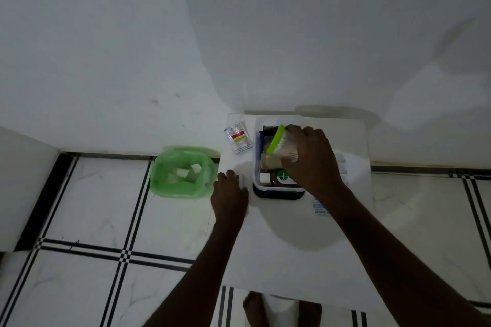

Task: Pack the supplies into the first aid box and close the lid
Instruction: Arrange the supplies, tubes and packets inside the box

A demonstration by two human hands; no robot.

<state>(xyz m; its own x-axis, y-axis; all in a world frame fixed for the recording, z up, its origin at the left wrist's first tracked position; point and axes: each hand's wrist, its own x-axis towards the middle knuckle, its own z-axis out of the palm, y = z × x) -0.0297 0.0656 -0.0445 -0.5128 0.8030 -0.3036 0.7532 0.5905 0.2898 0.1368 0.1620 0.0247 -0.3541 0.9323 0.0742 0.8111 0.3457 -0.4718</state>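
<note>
The first aid box (277,192), white inside with a dark base, stands open on a white table (279,247). My right hand (310,159) is over the box, shut on a clear tub of cotton buds with a green lid (279,142), tilted above the box's contents. A brown Dettol bottle (279,177) lies inside at the near end. My left hand (229,191) rests on the table left of the box, its fingers over a small white item (241,180). A sachet with a red and yellow label (238,137) lies at the far left of the table.
A green-lined waste bin (182,171) stands on the tiled floor left of the table. Blue-printed packets (320,207) lie on the table right of the box, partly under my right arm. A white wall rises just behind the table. My feet show below the near edge.
</note>
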